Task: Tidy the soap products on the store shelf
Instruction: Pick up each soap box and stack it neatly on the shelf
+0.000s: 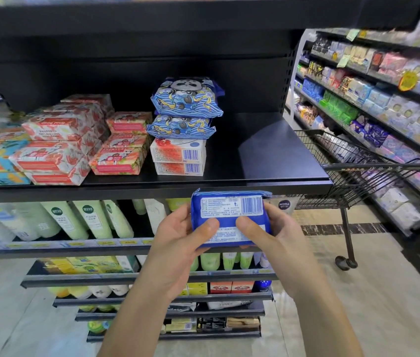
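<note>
my left hand (175, 238) and right hand (273, 235) both grip a blue soap pack (229, 212), barcode side up, just below the shelf (281, 161) front edge. panda packs (187, 104) sit stacked on white boxes (178, 155) there. i judge this pack is not yet placed.

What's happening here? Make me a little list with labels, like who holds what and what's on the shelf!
held item: blue soap pack, barcode label facing the camera
left hand: grips the pack's left end, thumb on the label
right hand: grips the right end, thumb on the label
pack position: in front of the black shelf, not on it
shelf, middle: two panda-print packs stacked on two white barcoded boxes
shelf, left: stacks of red-flowered soap boxes
right of shelf: wire shopping cart
</note>
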The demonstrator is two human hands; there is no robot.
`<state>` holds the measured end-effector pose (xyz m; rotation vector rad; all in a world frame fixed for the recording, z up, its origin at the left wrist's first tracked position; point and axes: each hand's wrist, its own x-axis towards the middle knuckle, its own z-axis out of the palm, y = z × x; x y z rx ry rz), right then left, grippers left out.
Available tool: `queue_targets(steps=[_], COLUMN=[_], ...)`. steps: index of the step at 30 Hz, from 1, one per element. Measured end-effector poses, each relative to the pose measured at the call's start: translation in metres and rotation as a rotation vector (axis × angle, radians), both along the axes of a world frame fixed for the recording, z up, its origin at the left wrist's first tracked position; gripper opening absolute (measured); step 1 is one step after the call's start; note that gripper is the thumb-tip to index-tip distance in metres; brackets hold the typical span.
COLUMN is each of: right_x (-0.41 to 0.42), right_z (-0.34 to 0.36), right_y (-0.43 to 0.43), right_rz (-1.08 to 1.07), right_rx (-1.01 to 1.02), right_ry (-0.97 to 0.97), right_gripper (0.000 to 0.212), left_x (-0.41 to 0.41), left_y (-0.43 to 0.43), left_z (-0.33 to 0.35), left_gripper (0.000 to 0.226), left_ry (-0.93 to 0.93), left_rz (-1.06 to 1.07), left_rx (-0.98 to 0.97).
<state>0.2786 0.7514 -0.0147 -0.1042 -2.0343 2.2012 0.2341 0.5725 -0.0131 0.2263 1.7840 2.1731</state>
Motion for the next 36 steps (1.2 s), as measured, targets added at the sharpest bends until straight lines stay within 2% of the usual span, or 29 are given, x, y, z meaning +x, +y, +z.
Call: queue_targets(steps=[5,13,15,18,20,24,27,32,36], right_x=[0.000,-0.001,0.000,0.000,0.000,0.002,0.004,0.006,0.004], right_z=[-0.001,-0.007,-0.008,-0.011,-0.013,-0.014,-0.015,-0.018,-0.019], right_y=[0.000,0.007,0.010,0.014,0.015,0.014,0.014,0.010,0.001], right_rz=[-0.016,-0.035,-0.034,-0.052,-0.044,-0.006,0.034,-0.020,-0.098], right_rx=[-0.041,-0.101,-0.111,-0.090,-0.073,-0.008,0.023,-0.019,-0.032], right_ry=[-0.004,0.069,0.101,0.118,0.112,0.133,0.109,-0.047,-0.088], right_gripper=[0.040,0.044,0.048,0.055,0.057,0.061,0.078,0.096,0.099], left_x=[0.001,0.002,0.001,0.003,0.005,0.006,0.007,0.006,0.009], left_y=[0.000,-0.002,-0.002,-0.001,0.001,0.005,0.004,0.000,-0.001], left_z=[0.000,0.004,0.005,0.007,0.007,0.005,0.001,-0.001,-0.003], left_gripper=[0.053,0.052,0.050,0.068,0.073,0.060,0.058,0.068,0.062], left_ry=[0.022,0.064,0.054,-0.021,-0.068,-0.086,-0.036,0.028,0.028], left_rz=[-0.004,-0.062,-0.072,-0.070,-0.057,-0.011,0.022,0.118,0.149], left_rx=[-0.001,-0.063,-0.105,-0.097,-0.075,-0.017,-0.015,-0.049,-0.068])
